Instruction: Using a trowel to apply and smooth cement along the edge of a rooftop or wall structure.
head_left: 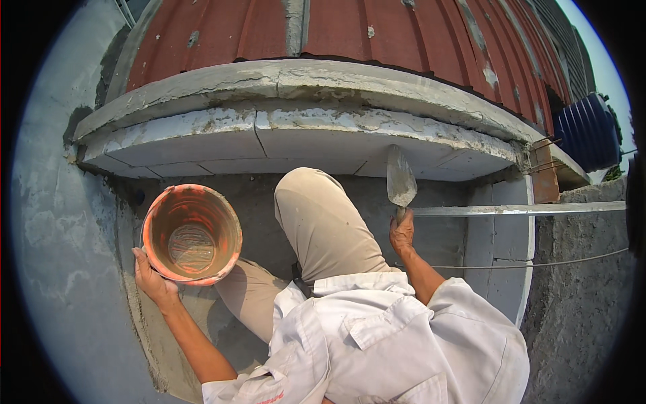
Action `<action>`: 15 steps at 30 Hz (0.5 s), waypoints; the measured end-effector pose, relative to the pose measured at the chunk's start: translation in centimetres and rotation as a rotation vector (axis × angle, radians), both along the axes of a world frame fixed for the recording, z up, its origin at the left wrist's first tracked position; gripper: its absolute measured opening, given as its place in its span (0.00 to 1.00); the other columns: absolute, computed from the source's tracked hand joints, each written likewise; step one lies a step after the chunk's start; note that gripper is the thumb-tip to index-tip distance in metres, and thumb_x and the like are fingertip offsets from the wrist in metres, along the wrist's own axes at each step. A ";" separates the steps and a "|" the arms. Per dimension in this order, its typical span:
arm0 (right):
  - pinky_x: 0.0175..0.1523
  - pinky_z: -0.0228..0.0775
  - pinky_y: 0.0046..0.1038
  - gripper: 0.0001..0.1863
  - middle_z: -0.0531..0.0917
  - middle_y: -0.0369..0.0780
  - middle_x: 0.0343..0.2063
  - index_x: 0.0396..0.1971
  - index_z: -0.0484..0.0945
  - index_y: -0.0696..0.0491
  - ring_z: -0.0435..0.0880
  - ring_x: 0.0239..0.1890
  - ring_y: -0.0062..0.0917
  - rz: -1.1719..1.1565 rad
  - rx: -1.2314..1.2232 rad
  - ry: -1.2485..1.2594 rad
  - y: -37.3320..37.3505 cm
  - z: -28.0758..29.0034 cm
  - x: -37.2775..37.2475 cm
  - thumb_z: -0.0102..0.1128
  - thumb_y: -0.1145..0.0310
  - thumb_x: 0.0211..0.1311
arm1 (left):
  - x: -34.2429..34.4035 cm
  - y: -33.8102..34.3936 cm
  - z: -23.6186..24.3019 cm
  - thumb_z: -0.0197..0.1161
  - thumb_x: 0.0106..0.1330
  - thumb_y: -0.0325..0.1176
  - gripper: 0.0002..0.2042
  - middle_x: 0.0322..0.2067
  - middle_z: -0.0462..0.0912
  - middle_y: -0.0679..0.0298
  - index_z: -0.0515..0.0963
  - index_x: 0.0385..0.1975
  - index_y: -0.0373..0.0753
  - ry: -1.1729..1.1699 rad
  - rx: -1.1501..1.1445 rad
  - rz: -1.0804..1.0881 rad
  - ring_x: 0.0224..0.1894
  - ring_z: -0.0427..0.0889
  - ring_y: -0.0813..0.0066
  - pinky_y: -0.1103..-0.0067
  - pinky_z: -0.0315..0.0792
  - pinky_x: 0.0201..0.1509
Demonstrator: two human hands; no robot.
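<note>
My left hand (155,277) grips the lower left side of an orange bucket (229,225), its fingers against the outer wall. The bucket tips toward me, so its inside shows, smeared with grey mortar and with a thin wet-looking layer on the bottom. On the right, my right hand (402,232) is closed around the handle of a trowel (402,178). The trowel's pointed blade aims away from me, coated in mortar, in front of the low white block wall (303,143). Rough mortar lies along the top edge of that wall.
Beyond the block wall runs a concrete ledge (336,73), then red corrugated roofing (336,30). A plastered wall (60,222) rises on the left. At right, a metal bar (518,210) and a thin rod (558,262) cross white blocks (501,236). A dark blue tank (589,135) stands farther off.
</note>
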State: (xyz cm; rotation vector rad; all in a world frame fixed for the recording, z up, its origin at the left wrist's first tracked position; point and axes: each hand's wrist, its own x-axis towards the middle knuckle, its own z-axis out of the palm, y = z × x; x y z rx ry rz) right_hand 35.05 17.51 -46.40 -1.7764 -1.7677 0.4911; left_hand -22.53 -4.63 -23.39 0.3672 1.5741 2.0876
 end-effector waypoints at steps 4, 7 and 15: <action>0.37 0.77 0.40 0.20 0.79 0.44 0.28 0.45 0.71 0.57 0.85 0.31 0.38 0.038 -0.090 0.277 -2.2 9.8 -0.7 0.71 0.62 0.64 | 0.1 -0.4 0.3 0.53 0.81 0.45 0.21 0.44 0.84 0.57 0.78 0.49 0.27 -0.046 -0.006 0.079 0.47 0.83 0.72 0.73 0.77 0.54; 0.24 0.74 0.27 0.18 0.76 0.34 0.21 0.40 0.74 0.53 0.78 0.19 0.19 0.075 -0.327 0.708 2.5 18.0 -3.8 0.67 0.54 0.69 | -0.2 0.7 -0.1 0.54 0.81 0.45 0.21 0.44 0.84 0.57 0.78 0.49 0.28 -0.039 -0.003 0.035 0.46 0.83 0.72 0.73 0.78 0.54; 0.19 0.67 0.24 0.18 0.74 0.33 0.18 0.37 0.75 0.51 0.73 0.15 0.17 -0.032 -0.530 0.519 -1.1 14.9 0.9 0.55 0.50 0.77 | -0.6 2.4 0.0 0.55 0.81 0.45 0.21 0.43 0.84 0.57 0.79 0.47 0.28 -0.011 -0.002 -0.044 0.45 0.83 0.72 0.73 0.78 0.52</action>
